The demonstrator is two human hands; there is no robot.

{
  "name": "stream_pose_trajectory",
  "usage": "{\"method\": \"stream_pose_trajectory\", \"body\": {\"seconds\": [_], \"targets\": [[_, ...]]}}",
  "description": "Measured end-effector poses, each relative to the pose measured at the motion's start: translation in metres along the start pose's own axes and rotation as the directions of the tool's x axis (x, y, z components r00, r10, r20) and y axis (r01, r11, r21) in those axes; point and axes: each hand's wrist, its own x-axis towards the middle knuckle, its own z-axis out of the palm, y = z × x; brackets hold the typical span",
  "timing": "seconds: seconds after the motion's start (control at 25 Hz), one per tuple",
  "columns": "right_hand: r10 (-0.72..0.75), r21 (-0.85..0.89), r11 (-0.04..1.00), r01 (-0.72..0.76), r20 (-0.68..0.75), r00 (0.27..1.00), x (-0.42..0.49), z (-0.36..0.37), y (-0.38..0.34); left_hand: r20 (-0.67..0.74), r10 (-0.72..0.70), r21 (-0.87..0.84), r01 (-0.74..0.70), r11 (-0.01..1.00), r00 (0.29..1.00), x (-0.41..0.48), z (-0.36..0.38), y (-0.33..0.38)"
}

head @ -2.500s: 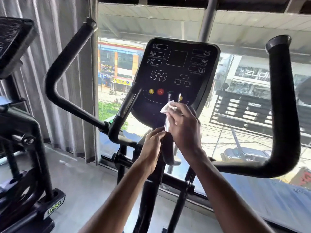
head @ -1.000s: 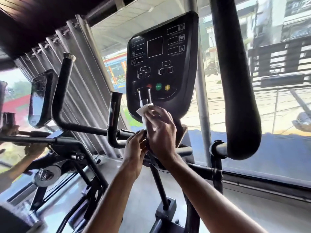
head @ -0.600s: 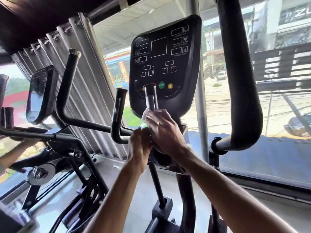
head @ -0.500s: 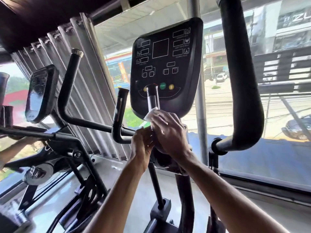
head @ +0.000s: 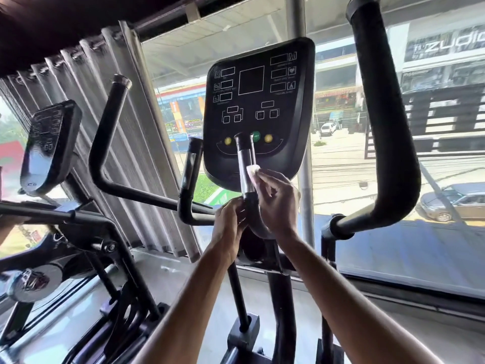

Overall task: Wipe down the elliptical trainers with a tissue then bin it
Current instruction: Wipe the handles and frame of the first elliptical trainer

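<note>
The right hand [head: 278,203] pinches a white tissue [head: 253,173] in curled fingers and presses it against the right side of the short upright grip [head: 245,172], on its shiny metal section, just in front of the elliptical trainer's [head: 280,298] console [head: 258,109]. Below, the left hand [head: 229,224] wraps its fingers round the grip's black base, close beside the other hand. A padded swing arm [head: 385,127] curves up at right; a second console [head: 48,145] sits off left.
</note>
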Motion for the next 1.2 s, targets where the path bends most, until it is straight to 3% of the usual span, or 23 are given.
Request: {"method": "stream_pose_trajectory", "body": {"seconds": [0.16,0.32,0.48,0.56,0.68,0.76,0.8,0.88,0.92,1.04,1.12,1.2], "targets": [[-0.261,-0.233,0.938,0.255,0.008,0.965,0.005,0.002,-0.012,0.051,-0.036,0.019,0.035,0.999,0.998,0.004,-0.006,-0.007],[-0.429,-0.460,0.668,0.585,0.404,0.808,0.008,0.009,-0.021,0.115,-0.027,-0.038,0.032,0.999,0.993,0.000,-0.013,-0.017],[-0.362,-0.512,0.406,0.757,0.671,0.648,0.004,0.015,-0.031,0.174,0.000,-0.135,0.023,0.991,0.985,0.000,-0.021,-0.024],[-0.392,-0.476,0.437,0.763,0.663,0.638,-0.002,0.002,-0.029,0.199,-0.008,-0.187,0.046,0.981,0.980,0.002,-0.025,-0.030],[-0.467,-0.507,0.641,0.576,0.338,0.817,-0.021,-0.021,-0.021,0.197,-0.028,-0.207,0.070,0.976,0.980,0.006,-0.025,-0.033],[-0.312,-0.488,0.821,0.295,0.049,0.949,-0.034,-0.021,-0.015,0.184,-0.048,-0.191,0.083,0.978,0.982,0.010,-0.026,-0.031],[-0.186,-0.447,0.882,0.151,-0.036,0.982,-0.040,-0.018,-0.012,0.192,-0.052,-0.170,0.085,0.982,0.980,0.012,-0.026,-0.031],[0.003,-0.381,0.923,-0.047,-0.114,0.993,-0.052,-0.014,-0.007,0.212,-0.056,-0.112,0.081,0.990,0.976,0.016,-0.030,-0.034],[0.029,-0.356,0.931,-0.077,-0.138,0.990,-0.057,-0.012,-0.005,0.218,-0.054,-0.098,0.077,0.992,0.974,0.016,-0.031,-0.037],[-0.144,-0.387,0.919,0.079,-0.142,0.979,-0.071,-0.011,-0.008,0.249,-0.023,-0.120,0.054,0.991,0.968,0.010,-0.032,-0.042],[-0.314,-0.472,0.838,0.274,-0.008,0.949,-0.070,-0.007,-0.015,0.259,-0.015,-0.133,0.051,0.990,0.966,0.008,-0.033,-0.042],[-0.293,-0.509,0.786,0.352,0.194,0.936,-0.063,0.002,-0.025,0.269,-0.002,-0.143,0.042,0.989,0.963,0.008,-0.035,-0.043]]}}
